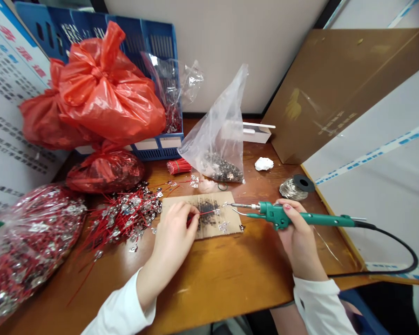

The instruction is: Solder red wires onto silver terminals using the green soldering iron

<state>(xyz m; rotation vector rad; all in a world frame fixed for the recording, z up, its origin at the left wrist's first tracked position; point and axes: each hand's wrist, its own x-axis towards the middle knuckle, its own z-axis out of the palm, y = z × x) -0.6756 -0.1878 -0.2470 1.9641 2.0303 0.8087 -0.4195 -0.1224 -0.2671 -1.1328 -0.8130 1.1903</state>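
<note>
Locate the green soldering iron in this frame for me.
In the head view, the green soldering iron is right of centre, in the grip of the right hand, its tip pointing left by the right edge of the cardboard piece.

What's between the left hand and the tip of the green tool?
The head view shows a red wire ending in a small metal piece, over the brown cardboard.

From over here I've got the left hand palm-down, fingertips pinched, right hand curled tight, both arms angled inward.
</note>
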